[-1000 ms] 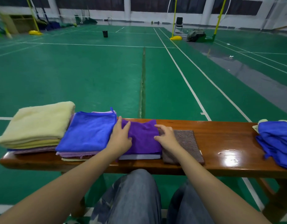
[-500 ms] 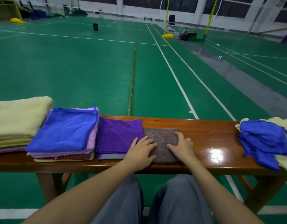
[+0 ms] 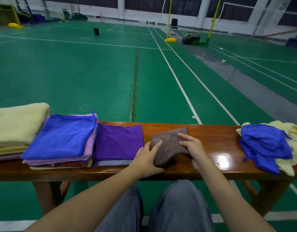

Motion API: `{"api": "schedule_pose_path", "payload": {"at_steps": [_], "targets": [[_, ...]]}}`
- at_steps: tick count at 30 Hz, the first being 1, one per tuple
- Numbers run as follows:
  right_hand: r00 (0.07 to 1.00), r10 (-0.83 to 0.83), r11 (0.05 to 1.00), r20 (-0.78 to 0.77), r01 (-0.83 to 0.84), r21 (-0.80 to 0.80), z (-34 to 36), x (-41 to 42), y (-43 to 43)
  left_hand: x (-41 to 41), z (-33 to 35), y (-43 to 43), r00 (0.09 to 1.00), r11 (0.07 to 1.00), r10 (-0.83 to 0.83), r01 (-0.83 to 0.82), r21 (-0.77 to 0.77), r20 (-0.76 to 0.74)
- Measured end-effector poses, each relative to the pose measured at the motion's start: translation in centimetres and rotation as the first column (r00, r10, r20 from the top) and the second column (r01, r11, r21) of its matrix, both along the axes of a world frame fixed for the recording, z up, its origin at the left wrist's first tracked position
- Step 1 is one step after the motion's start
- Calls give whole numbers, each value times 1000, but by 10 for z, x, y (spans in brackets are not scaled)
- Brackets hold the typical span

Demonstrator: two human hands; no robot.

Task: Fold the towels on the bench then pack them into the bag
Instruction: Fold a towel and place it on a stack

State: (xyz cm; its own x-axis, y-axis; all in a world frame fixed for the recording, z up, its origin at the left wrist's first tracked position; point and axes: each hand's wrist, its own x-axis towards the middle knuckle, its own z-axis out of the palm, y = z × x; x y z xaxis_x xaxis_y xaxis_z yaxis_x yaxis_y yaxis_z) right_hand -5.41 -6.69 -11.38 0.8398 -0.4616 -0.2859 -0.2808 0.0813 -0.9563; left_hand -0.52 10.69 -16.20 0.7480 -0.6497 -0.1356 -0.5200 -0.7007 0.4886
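Spreading behind, court floor (image 3: 77,72): green with white lines; the gear at the far end is too small for me to name.
Bench (image 3: 211,136): glossy brown wood across my view, both ends cut off by the frame.
Cream stack (image 3: 15,126): folded towels at far left, cut by the edge; I can't count the layers.
Blue stack (image 3: 60,136): blue towel on top, just right of the cream stack; pink, red and pale layers show only as edges.
Loose pile (image 3: 264,144): unfolded blue and cream towels at far right, partly out of frame.
Purple towel (image 3: 117,143): folded flat, touching the blue stack, with a grey-blue layer peeking out beneath.
Brown towel (image 3: 169,144): folded, mid-bench, just right of the purple towel, near right corner bunched up.
Left hand (image 3: 146,159): fingers straight, resting on the brown towel's left side.
Right hand (image 3: 194,148): forefinger laid along the top, other fingers curled on the bunched edge, grasping it; thumb hidden from me.
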Motion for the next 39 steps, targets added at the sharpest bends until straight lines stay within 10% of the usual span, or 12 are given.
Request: {"api": "schedule_pose_path", "payload": {"at_steps": [7,15,25,34,39], "targets": [[980,-54,989,192,25,147,32,-3,3,-6,25,-6,920,794,-83,-171,-583,-382],[940,92,959,327,-173,226,69,33,70,-4,36,34,746,620,-69,-488,-614,-662],[886,224,903,406,-346,255,72,79,146,21,50,109,597,-122,-21,-797,-591,-802],[898,253,965,361,-260,-30,45,85,126,42,70,115,789,408,598,-451,-794,-141],[924,382,885,-17,-371,-283,12,80,127,32,47,114,784,765,590,-464,-446,195]]}}
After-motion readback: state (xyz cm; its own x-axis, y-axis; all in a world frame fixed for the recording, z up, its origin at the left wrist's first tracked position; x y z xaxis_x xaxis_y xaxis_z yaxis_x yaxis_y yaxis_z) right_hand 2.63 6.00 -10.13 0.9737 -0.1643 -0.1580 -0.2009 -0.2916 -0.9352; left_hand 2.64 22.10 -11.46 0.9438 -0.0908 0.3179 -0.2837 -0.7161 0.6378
